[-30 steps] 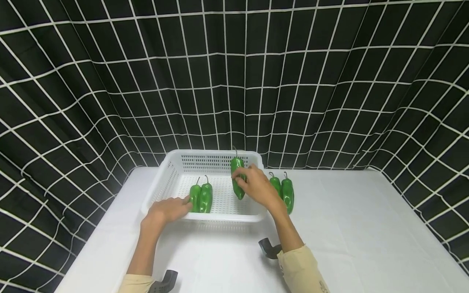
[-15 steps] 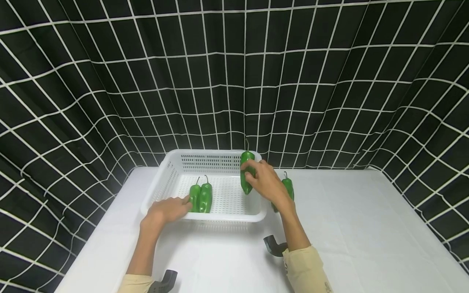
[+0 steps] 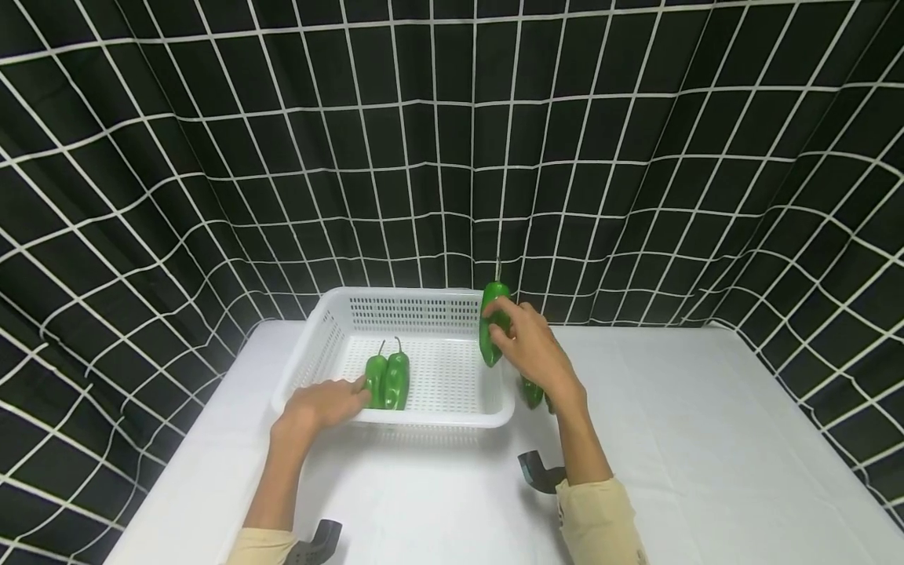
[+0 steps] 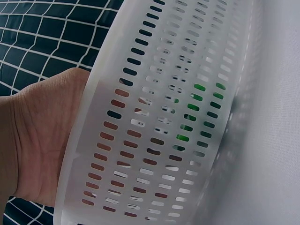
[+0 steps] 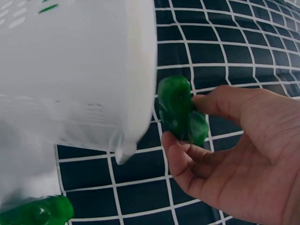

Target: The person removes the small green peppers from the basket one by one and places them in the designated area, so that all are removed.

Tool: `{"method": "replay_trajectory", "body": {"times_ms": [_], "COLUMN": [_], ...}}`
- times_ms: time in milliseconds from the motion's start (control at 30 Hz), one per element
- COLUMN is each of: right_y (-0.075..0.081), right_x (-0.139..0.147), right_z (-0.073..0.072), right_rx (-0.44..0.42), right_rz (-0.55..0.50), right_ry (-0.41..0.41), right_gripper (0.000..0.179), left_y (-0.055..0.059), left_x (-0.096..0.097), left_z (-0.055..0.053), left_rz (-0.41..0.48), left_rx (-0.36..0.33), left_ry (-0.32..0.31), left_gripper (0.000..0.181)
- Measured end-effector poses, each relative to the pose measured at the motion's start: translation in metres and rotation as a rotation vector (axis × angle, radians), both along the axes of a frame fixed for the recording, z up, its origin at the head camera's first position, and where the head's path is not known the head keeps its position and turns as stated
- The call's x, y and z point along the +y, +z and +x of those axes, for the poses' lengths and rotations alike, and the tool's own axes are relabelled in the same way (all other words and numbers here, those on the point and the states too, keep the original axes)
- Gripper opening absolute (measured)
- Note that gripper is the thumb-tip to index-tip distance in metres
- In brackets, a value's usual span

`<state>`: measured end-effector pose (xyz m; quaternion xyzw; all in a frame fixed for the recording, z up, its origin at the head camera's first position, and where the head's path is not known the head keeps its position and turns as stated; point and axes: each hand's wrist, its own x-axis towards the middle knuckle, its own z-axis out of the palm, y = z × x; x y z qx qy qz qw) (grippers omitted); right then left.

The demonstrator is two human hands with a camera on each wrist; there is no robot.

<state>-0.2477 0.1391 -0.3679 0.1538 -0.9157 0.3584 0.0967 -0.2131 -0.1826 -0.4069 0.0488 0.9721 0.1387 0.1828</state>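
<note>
Head view: right hand gripping 1 green pepper, lifted rightward over the white basket rim since 1 s ago; left hand holding the near rim.
Left wrist: palm against basket wall.
Right wrist: fingers pinching pepper, clear of basket.

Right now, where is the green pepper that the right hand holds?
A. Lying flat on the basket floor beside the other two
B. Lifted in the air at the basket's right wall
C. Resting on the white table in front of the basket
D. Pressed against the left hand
B: the right hand grips the green pepper in the air at the right wall of the white basket, apart from the two peppers lying inside.
</note>
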Motion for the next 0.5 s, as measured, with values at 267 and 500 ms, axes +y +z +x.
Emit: {"method": "replay_trajectory", "body": {"times_ms": [267,500], "right_y": [0.002,0.002], "right_x": [0.015,0.035], "right_z": [-0.002,-0.001], "right_rx": [0.008,-0.02], "right_rz": [-0.034,-0.093], "right_ry": [-0.037,-0.12], "right_gripper": [0.062,0.074], "left_y": [-0.001,-0.001], "left_x": [-0.001,-0.002], "left_z": [0.0,0.001], "left_rz": [0.003,0.004], "left_rx": [-0.003,-0.014], "left_ry": [-0.002,0.004], "left_gripper": [0.065,0.065]}}
